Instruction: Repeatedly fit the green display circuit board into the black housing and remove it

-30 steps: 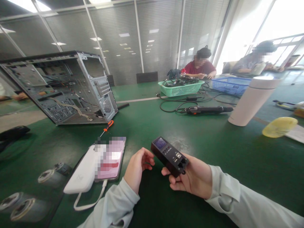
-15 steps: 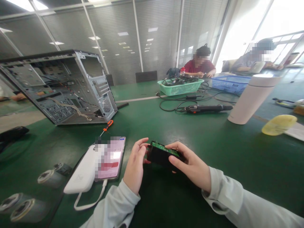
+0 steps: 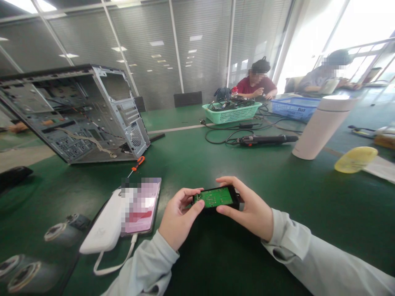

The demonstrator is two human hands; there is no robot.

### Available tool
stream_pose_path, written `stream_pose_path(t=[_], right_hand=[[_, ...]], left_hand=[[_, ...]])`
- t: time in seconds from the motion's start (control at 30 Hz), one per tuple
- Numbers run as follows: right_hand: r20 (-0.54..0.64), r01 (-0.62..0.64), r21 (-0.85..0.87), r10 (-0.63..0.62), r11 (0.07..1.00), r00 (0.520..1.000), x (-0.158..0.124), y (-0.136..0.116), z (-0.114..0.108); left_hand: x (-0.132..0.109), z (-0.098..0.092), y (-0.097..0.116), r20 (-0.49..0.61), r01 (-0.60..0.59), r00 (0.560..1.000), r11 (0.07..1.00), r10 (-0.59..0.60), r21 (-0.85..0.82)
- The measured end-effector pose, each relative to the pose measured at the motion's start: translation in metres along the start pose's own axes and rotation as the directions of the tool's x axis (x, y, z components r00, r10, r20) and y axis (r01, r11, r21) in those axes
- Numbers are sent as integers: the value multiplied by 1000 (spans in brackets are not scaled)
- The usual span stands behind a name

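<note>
Held thing: a small black box [image 3: 233, 195] is held low in front of the person, just above the green table [image 3: 277, 185], between both hands.
Look: the box is turned open side up, so that a green circuit board [image 3: 214, 197] set in the dark casing is shown.
Writing: pale marks are seen on the board, too small to be read; the screen of the phone [image 3: 143, 204] is blurred.
Left hand [image 3: 177, 216]: it is closed on the box's left end, with the thumb laid along the near edge.
Right hand [image 3: 250, 207]: it is wrapped around the right end, fingers curved over the far edge.
Just left: the phone is laid partly on a white power bank [image 3: 105, 228].
Farther off: an orange-handled screwdriver [image 3: 137, 163] is seen beside an open computer case [image 3: 77, 115]; a white tumbler [image 3: 321, 127] is stood at the right.
</note>
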State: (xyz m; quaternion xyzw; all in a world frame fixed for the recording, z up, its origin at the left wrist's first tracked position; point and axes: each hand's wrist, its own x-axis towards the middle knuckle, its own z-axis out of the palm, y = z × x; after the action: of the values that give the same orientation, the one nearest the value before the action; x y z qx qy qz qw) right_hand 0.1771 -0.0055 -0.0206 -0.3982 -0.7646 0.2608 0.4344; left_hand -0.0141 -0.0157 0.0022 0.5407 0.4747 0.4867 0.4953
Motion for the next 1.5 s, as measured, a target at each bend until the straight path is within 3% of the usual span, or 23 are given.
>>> stream_pose_path(t=[0.23,0.43,0.77,0.93,1.07,1.2,1.37,1.5], right_hand=[[52,-167,130,161,977,986,4,5,-1],[140,-313,187,290,931,947,8,-7,-5],[256,-352,252,288,902,923,9,-6,-9],[257,-351,285,282,892,924,10,-7,-11],[289,-361,255,285,897,914,10,-7,-12],[283,-341,225,274,913,919,8,-3,-9],[336,-418,291,317,861,887,4,0,-6],[381,-415,299,291,859,877,4,-1,-8]], left_hand=[[2,0,-1,-12,86,996,987,-89,-134],[-2,4,4,-19,47,999,990,-50,-130],[-2,4,4,-31,22,999,997,-24,-67],[-5,0,2,-16,-69,997,974,74,214],[-10,-1,7,141,-191,981,824,137,533],[-12,1,12,226,-243,966,732,123,637],[-11,1,8,143,-156,985,832,94,533],[-6,-3,-1,-60,-66,994,952,88,300]])
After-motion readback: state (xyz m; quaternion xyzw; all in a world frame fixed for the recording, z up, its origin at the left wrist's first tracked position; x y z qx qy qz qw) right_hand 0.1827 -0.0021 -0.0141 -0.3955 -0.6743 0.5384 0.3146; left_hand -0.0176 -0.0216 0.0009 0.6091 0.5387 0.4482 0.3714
